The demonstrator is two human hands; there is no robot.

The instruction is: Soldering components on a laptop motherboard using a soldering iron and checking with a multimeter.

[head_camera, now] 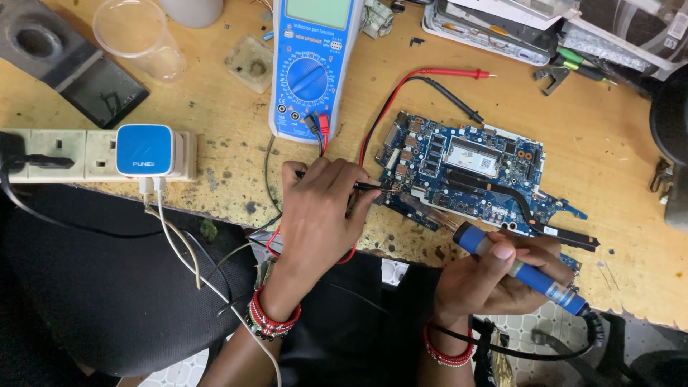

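A blue laptop circuit board (473,168) lies on the worn wooden bench. My left hand (319,215) pinches a thin dark tool, likely tweezers (369,186), whose tip touches the board's left edge. My right hand (494,276) grips a blue-handled soldering iron (523,269) near the board's front edge; its tip points toward the board, and its cord trails off to the lower right. A blue multimeter (312,68) stands behind my left hand, with red and black leads plugged in. The red probe (459,72) and the black probe (459,106) rest on the bench behind the board.
A white power strip (72,154) with a blue-and-white charger (147,150) sits at the left bench edge, cables hanging down. A clear plastic cup (140,36), a dark block (68,61), side cutters (555,75) and stacked devices (494,25) line the back. A black chair (107,287) is below.
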